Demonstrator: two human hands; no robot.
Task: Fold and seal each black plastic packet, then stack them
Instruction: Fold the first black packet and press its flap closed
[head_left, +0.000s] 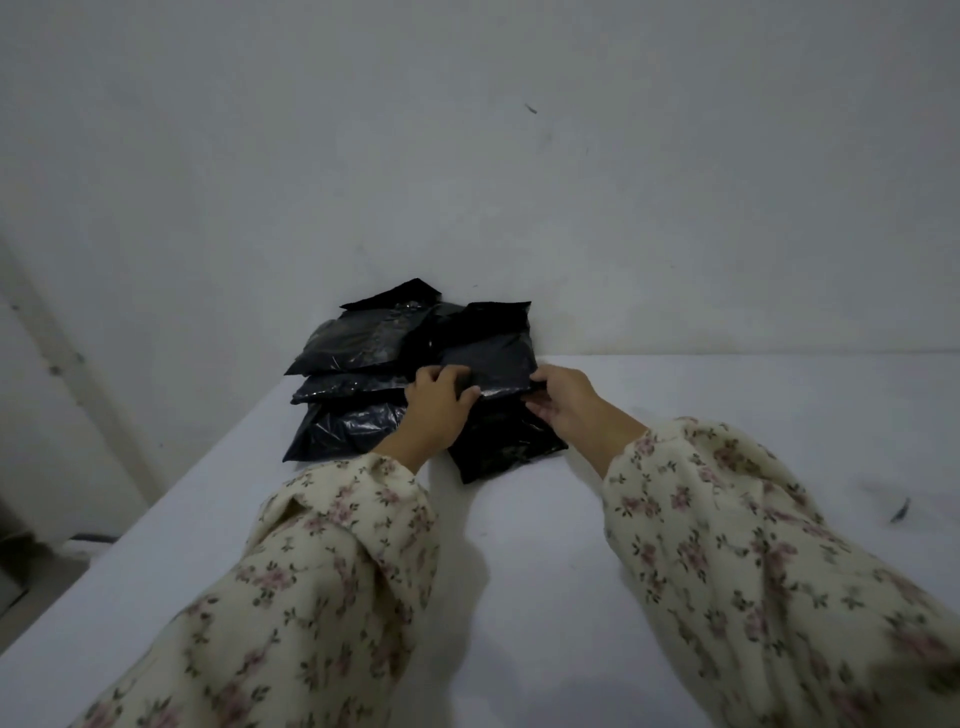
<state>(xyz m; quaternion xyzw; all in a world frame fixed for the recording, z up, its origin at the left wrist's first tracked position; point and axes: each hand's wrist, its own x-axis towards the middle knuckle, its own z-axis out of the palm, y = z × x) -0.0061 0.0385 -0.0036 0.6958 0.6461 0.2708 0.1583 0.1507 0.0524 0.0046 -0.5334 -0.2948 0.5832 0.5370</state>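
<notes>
Against wall (467, 156) on counter (519, 545), L hand (439, 402) grips near edge of top black packet (488, 358), R hand (563, 402) pinches its rt corner; more packets (353, 338) piled beside & under.

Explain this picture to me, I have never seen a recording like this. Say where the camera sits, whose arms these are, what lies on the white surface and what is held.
There is no machine here: a person works with bare hands. The single picture comes from a camera worn on the person's head, looking forward and down, so the two arms in cream floral sleeves reach in from the bottom. The left hand and the right hand each grip the near edge of a flat black plastic packet, one at each side. Just below it, nearer the camera, lies another black packet on the white table. To the left sits a pile of shiny black packets, by the pale wall.
</notes>
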